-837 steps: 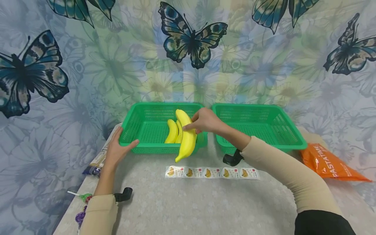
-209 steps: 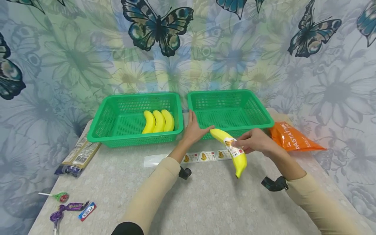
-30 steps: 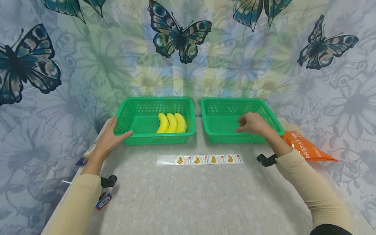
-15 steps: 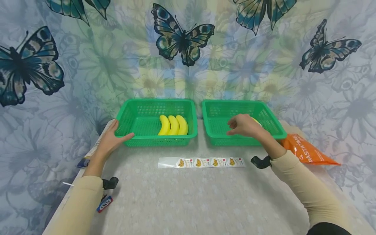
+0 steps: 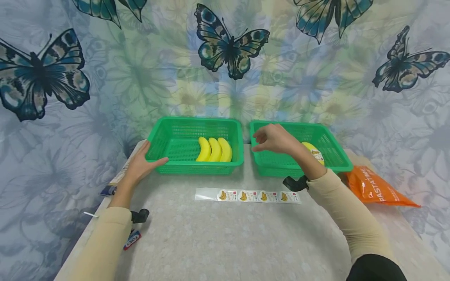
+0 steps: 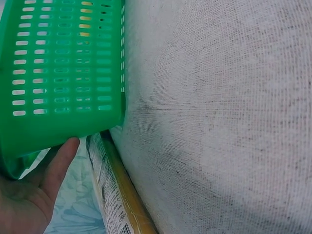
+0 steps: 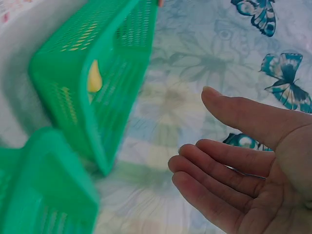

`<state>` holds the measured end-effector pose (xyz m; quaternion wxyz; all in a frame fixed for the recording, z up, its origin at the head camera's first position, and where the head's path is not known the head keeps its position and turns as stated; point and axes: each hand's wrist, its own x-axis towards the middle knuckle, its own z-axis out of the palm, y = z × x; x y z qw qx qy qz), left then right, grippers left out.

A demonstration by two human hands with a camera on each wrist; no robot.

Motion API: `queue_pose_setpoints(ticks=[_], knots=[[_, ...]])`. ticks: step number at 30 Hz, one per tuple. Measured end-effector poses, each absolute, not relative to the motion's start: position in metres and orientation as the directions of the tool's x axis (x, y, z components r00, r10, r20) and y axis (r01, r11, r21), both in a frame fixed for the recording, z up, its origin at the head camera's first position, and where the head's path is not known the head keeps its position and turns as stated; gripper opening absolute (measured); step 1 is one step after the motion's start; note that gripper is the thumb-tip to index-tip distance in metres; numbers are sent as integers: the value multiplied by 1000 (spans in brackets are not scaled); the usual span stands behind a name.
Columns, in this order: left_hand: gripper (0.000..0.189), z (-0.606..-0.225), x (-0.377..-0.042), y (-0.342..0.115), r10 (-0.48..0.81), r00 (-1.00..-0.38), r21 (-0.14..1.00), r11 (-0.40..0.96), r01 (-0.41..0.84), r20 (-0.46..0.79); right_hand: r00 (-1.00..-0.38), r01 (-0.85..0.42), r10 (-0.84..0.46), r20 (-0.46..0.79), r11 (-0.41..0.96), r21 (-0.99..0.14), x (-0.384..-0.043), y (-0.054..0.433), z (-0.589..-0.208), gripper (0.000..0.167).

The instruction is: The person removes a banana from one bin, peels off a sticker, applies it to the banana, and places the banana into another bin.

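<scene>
Bananas (image 5: 215, 150), three in left basket (image 5: 200, 168), one in right basket (image 5: 275, 170): judged light, smooth, firm, best pinched mid-length. Held nothing in loosely curved right hand (image 5: 276, 139); with left hand (image 5: 141, 164) spread, touched left basket.

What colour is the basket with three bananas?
The basket is green; the head view shows it best.

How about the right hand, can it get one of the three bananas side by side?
Probably yes: the right hand is empty, near the open-topped left basket, and nothing visible blocks its way to the three bananas inside.
</scene>
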<state>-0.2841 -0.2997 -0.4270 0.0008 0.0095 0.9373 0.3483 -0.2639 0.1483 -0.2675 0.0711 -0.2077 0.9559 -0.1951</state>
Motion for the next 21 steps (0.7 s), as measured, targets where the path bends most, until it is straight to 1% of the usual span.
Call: queue_pose_setpoints(ticks=[10, 15, 21], knots=[[114, -428, -288, -301, 24, -1000, 664, 747, 23, 9, -873, -422, -485, -41, 795, -435, -286, 111, -257, 51], [115, -427, -288, -299, 22, -1000, 675, 738, 19, 5, -867, -415, -493, -66, 790, -451, -297, 99, -254, 51], [115, -427, -285, -299, 14, -1000, 659, 752, 26, 24, -862, -391, -494, -114, 791, -470, -317, 84, -257, 53]])
